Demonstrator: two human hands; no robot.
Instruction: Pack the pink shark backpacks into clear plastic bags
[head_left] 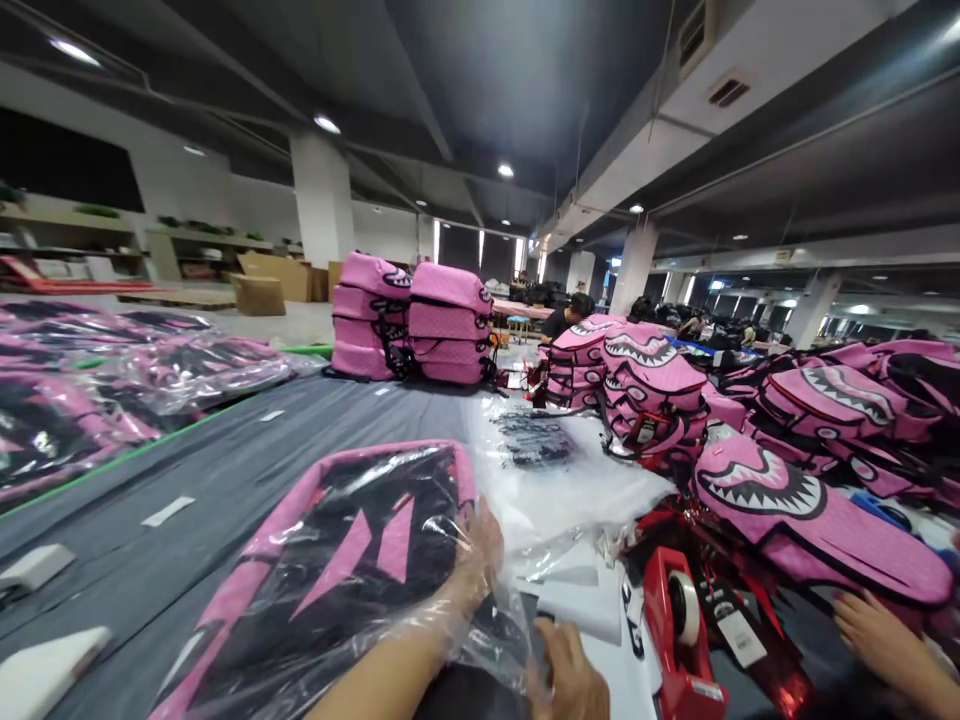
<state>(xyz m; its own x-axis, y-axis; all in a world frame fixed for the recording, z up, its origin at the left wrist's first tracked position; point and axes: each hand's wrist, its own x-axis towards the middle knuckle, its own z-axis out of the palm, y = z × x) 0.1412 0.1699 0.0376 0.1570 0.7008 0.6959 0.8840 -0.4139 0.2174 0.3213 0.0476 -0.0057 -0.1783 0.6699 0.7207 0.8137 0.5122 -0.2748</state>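
Observation:
A pink and black backpack point(352, 560) lies on the grey-covered table with its back panel up, inside a clear plastic bag point(442, 650). My left hand point(480, 550) rests at the backpack's right edge, fingers stretched out; film lies around the wrist, and I cannot tell whether the hand is inside the bag. At the bag's near right side, my right hand point(570, 675) has bent fingers closed on the loose film. Right of it stands a red tape dispenser point(679, 630) with a white roll.
A co-worker's hand point(881, 635) touches a pink shark-mouth backpack point(810, 510) at right. Clear bags point(562, 480) lie flat ahead. Stacked backpacks point(450, 325) stand farther back, bagged ones point(82, 400) at left. White blocks point(52, 670) sit at the near left.

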